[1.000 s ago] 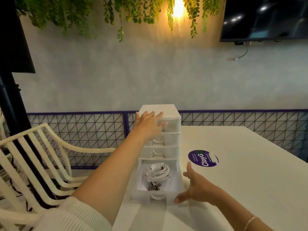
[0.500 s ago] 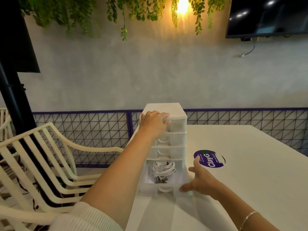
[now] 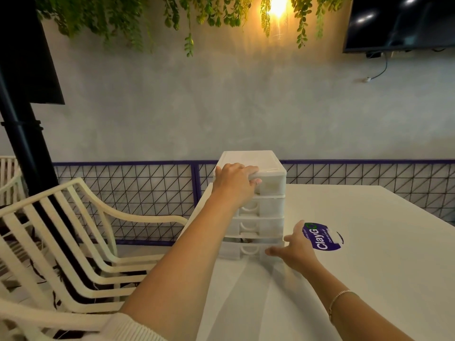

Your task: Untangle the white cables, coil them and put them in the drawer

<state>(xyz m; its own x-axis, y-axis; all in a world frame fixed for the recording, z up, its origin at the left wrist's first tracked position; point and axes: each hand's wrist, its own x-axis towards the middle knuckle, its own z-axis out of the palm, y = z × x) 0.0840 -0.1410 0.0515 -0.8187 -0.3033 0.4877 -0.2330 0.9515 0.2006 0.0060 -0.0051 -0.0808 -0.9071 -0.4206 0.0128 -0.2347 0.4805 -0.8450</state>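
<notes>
A small white plastic drawer unit [image 3: 268, 183] with several drawers stands on the white table [image 3: 369, 279]. Its bottom drawer [image 3: 242, 252] is pushed almost fully in, leaving a narrow dark gap above its front. The white cables are hidden inside it. My left hand [image 3: 234, 179] rests on the unit's top front-left corner, fingers bent over the edge. My right hand [image 3: 295, 249] presses straight fingers against the right end of the bottom drawer's front.
A purple round sticker [image 3: 325, 236] lies on the table just right of my right hand. A cream slatted chair [image 3: 73, 232] stands to the left. A wire fence panel [image 3: 138, 193] runs behind the table along the wall.
The bottom drawer, open with the coiled white cables showing, has been pushed in by my right hand until the cables are out of sight. My left hand stayed on the unit's top.
</notes>
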